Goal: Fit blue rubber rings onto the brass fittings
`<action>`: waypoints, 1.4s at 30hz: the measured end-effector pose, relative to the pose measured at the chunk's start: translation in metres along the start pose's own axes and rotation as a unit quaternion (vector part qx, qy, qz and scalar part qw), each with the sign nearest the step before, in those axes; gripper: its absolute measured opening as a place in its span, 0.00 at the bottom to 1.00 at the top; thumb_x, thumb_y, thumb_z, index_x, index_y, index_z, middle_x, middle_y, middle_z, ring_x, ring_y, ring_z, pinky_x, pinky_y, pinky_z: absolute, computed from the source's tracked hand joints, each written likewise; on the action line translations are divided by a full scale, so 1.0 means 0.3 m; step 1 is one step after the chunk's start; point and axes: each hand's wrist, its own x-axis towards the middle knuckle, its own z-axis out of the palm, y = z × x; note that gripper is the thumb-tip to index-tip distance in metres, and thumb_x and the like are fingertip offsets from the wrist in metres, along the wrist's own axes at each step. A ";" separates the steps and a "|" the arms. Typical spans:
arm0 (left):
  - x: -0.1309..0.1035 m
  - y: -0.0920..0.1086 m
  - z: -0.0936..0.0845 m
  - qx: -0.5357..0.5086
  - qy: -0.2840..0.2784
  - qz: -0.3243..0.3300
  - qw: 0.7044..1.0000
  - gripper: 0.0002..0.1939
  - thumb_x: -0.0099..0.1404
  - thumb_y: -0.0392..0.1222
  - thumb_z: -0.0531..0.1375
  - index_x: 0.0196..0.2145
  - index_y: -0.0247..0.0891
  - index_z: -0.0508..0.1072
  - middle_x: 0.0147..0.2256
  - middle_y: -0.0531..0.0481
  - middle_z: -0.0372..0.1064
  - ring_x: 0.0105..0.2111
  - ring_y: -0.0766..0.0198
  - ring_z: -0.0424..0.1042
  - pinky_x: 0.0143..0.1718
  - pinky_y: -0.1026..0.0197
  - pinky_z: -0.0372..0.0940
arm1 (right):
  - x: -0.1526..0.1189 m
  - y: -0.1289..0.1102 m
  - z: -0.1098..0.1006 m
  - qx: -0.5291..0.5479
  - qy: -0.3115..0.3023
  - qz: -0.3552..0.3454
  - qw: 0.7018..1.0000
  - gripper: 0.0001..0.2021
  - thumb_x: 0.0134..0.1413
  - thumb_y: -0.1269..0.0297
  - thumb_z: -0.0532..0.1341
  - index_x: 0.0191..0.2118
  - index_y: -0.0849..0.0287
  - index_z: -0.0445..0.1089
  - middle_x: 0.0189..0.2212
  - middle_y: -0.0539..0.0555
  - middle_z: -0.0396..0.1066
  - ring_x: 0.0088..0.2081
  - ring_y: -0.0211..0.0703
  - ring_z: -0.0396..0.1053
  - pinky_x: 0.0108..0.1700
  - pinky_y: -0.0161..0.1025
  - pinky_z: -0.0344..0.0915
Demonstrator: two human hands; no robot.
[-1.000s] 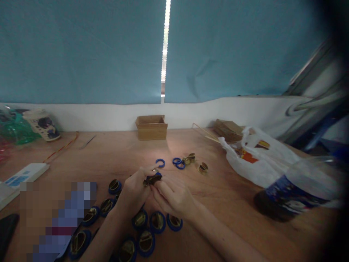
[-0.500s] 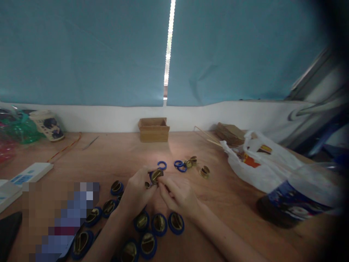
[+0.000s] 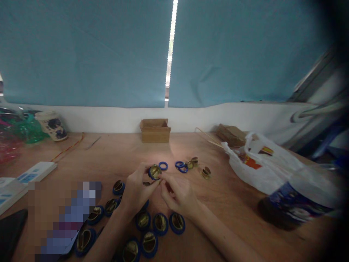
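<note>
Between my hands is a round gold piece with a blue rim [image 3: 155,172], tilted so its gold inside shows. My left hand [image 3: 138,187] grips its left and lower edge. The fingertips of my right hand [image 3: 178,191] pinch at its lower right edge. Several blue-rimmed gold discs [image 3: 160,223] lie on the table below and left of my hands, some partly hidden by my left arm. Just beyond the held piece lies a blue ring [image 3: 163,166]. Two more blue rings [image 3: 180,165] rest to the right, beside loose gold pieces [image 3: 205,172].
A small open cardboard box [image 3: 155,135] stands by the wall. At the right are a white plastic bag [image 3: 245,171] and a dark bottle [image 3: 291,207]. A paper cup [image 3: 53,125], a white power strip [image 3: 35,174] and a black object [image 3: 12,233] are at the left.
The held gold piece has turned, so more of its inside faces the camera. My fingers have shifted slightly around it. The whole view has moved a little.
</note>
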 end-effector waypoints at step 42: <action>-0.009 0.039 0.008 0.153 -0.267 0.045 0.950 0.06 0.54 0.37 0.60 0.32 0.40 0.69 0.28 0.51 0.72 0.30 0.56 0.72 0.30 0.60 0.60 | 0.026 0.058 -0.044 -0.003 -0.046 0.206 0.977 0.10 0.60 0.67 0.53 0.26 0.57 0.63 0.16 0.45 0.60 0.18 0.35 0.60 0.24 0.33 0.54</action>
